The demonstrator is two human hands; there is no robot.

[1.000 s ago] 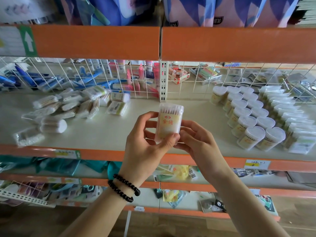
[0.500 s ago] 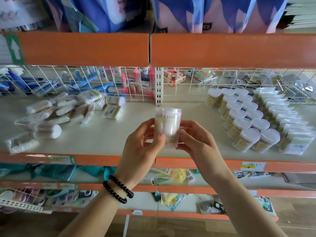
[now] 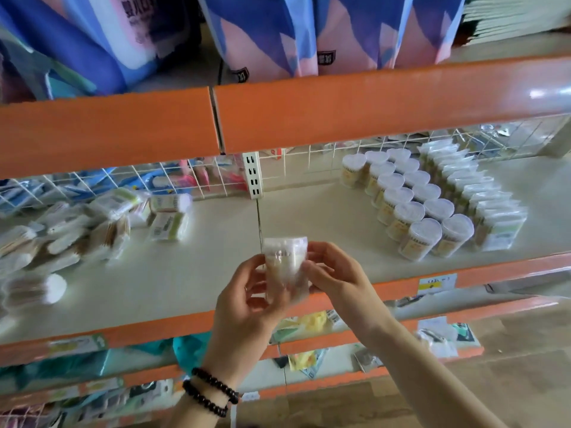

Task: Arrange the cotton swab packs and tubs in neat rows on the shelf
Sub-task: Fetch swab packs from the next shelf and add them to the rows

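Note:
I hold one clear cotton swab tub (image 3: 285, 267) upright in front of the shelf's edge. My left hand (image 3: 247, 301) grips its left side and my right hand (image 3: 333, 279) pinches its right side. On the shelf (image 3: 324, 223) to the right, two neat rows of tubs (image 3: 411, 205) stand beside a row of flat swab packs (image 3: 482, 193). A loose heap of swab packs (image 3: 80, 230) lies at the left, with one tub on its side (image 3: 40, 290) near the front.
An orange shelf beam (image 3: 278, 118) crosses above, carrying blue and pink bags (image 3: 272, 35). White wire mesh (image 3: 123, 180) backs the shelf, and a slotted upright post (image 3: 254, 176) stands at its middle. Lower shelves (image 3: 309, 329) hold mixed goods. A price tag (image 3: 437, 284) sits on the front rail.
The tub has been turned in my hands, so its yellow label no longer faces me. The view has tilted and shifted, with the shelf now slanting up to the right.

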